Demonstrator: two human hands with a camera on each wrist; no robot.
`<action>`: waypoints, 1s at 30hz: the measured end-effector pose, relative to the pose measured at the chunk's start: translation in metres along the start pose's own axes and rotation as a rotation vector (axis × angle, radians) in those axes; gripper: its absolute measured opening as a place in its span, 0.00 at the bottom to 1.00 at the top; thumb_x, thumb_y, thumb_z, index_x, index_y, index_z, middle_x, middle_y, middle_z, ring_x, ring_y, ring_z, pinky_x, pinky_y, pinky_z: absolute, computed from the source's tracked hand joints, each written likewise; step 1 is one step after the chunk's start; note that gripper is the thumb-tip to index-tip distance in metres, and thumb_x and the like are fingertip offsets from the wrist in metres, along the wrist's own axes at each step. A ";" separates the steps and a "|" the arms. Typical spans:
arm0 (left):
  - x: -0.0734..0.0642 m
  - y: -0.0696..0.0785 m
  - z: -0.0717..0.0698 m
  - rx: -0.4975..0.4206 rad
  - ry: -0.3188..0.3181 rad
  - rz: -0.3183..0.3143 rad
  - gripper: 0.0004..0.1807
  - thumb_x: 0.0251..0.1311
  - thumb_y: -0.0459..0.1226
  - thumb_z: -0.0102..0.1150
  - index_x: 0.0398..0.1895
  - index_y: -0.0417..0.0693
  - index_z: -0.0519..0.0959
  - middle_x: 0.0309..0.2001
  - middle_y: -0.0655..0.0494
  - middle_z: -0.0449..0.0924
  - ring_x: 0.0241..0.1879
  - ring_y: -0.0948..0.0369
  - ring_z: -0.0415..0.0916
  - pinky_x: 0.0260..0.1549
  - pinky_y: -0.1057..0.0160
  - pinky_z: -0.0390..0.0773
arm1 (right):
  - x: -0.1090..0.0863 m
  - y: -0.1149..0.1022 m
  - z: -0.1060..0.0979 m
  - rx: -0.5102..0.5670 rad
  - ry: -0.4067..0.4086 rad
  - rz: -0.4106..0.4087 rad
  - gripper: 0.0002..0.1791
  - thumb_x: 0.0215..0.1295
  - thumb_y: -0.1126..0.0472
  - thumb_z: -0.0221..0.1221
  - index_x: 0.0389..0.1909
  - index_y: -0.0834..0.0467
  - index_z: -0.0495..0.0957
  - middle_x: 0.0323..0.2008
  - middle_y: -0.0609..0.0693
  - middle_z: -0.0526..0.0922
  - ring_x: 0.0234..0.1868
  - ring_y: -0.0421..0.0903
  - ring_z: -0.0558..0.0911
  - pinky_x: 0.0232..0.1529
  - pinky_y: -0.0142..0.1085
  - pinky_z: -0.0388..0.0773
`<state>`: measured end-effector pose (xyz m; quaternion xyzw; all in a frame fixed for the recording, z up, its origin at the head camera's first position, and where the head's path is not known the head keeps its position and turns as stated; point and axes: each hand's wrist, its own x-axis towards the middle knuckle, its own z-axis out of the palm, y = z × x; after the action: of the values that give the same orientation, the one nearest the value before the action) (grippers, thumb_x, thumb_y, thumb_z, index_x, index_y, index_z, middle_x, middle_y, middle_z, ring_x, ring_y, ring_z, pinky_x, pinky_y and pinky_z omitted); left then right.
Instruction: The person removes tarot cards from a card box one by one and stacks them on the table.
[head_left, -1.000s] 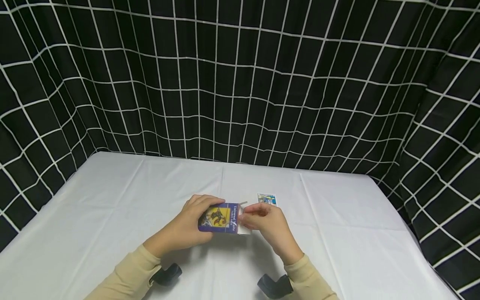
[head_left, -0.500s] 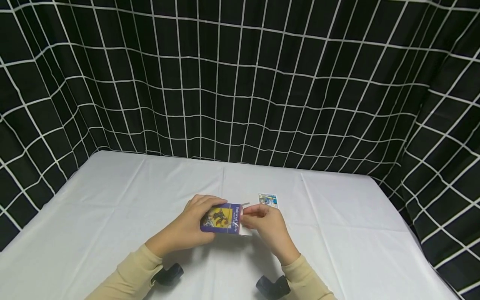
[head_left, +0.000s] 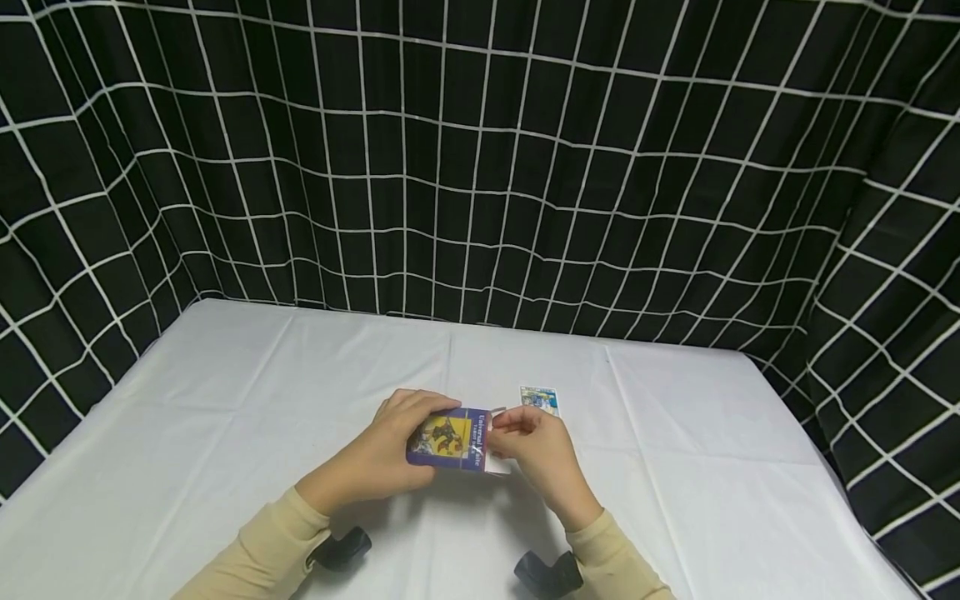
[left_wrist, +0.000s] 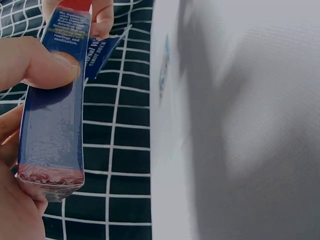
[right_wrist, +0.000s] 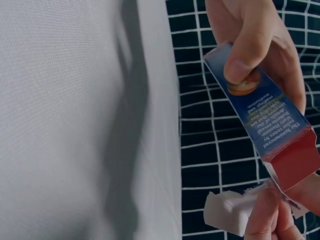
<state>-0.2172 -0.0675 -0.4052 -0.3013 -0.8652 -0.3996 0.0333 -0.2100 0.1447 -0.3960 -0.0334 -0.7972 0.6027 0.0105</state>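
A purple-blue tarot card box [head_left: 447,442] with a yellow picture is tipped on its side above the table. My left hand [head_left: 390,442] grips its closed end, thumb pressed on the narrow side printed with text. The end toward the right hand is open, showing a red side flap [right_wrist: 295,162] and a torn-looking white flap [right_wrist: 227,210]. Fingertips of my right hand [head_left: 538,442] pinch at this open end, beside the white flap. The inside of the box is hidden. Behind the right hand, a colourful card [head_left: 540,398] lies face up on the table.
A white cloth covers the table [head_left: 262,400]. Black curtains [head_left: 465,167] with a white grid stand behind it and at both sides. Dark wrist mounts [head_left: 549,575] stick out from beneath the beige sleeves [head_left: 258,542].
The head view has shifted slightly, so the whole scene sits a little further right. The left hand keeps its grip on the box, and the right fingers stay at its open end.
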 end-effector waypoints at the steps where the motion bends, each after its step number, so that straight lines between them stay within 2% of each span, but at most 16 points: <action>1: 0.000 0.001 0.000 -0.002 0.001 -0.002 0.44 0.37 0.31 0.67 0.67 0.55 0.71 0.64 0.57 0.74 0.62 0.58 0.63 0.61 0.51 0.65 | 0.001 0.000 0.000 -0.004 0.003 -0.001 0.08 0.52 0.71 0.65 0.33 0.69 0.80 0.29 0.54 0.84 0.27 0.39 0.80 0.32 0.29 0.81; 11: 0.000 0.000 0.001 0.005 0.005 0.009 0.44 0.37 0.32 0.66 0.67 0.53 0.71 0.64 0.57 0.73 0.62 0.58 0.62 0.61 0.51 0.64 | 0.000 -0.002 -0.002 0.013 -0.002 0.003 0.07 0.54 0.71 0.65 0.34 0.71 0.81 0.28 0.54 0.85 0.27 0.39 0.81 0.31 0.30 0.83; 15: 0.000 -0.001 0.001 0.005 0.003 0.009 0.44 0.37 0.32 0.67 0.67 0.54 0.70 0.64 0.57 0.73 0.61 0.58 0.62 0.61 0.51 0.64 | -0.001 -0.004 -0.006 -0.010 -0.004 0.006 0.09 0.54 0.70 0.66 0.36 0.70 0.82 0.29 0.54 0.85 0.28 0.38 0.81 0.32 0.29 0.82; 19: 0.000 -0.002 -0.001 0.012 0.005 0.007 0.44 0.37 0.32 0.67 0.67 0.55 0.70 0.64 0.58 0.73 0.61 0.58 0.62 0.60 0.51 0.65 | -0.001 -0.007 -0.012 -0.018 -0.030 0.002 0.12 0.54 0.67 0.67 0.38 0.69 0.81 0.30 0.53 0.84 0.28 0.38 0.80 0.32 0.29 0.82; 26: 0.000 -0.002 -0.005 0.019 0.027 0.002 0.44 0.37 0.32 0.67 0.67 0.56 0.71 0.64 0.59 0.73 0.61 0.59 0.62 0.59 0.51 0.66 | 0.003 -0.008 -0.022 0.021 -0.099 -0.021 0.17 0.55 0.71 0.65 0.48 0.70 0.79 0.30 0.52 0.83 0.28 0.40 0.81 0.33 0.32 0.83; 30: 0.000 -0.002 -0.005 0.016 0.021 0.006 0.44 0.38 0.32 0.67 0.67 0.55 0.70 0.65 0.57 0.72 0.62 0.58 0.62 0.60 0.51 0.65 | 0.004 -0.007 -0.028 0.008 -0.123 -0.036 0.17 0.56 0.70 0.64 0.48 0.70 0.80 0.31 0.53 0.83 0.29 0.41 0.82 0.35 0.34 0.84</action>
<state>-0.2194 -0.0723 -0.4036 -0.2992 -0.8672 -0.3955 0.0458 -0.2130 0.1696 -0.3815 0.0181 -0.7945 0.6064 -0.0276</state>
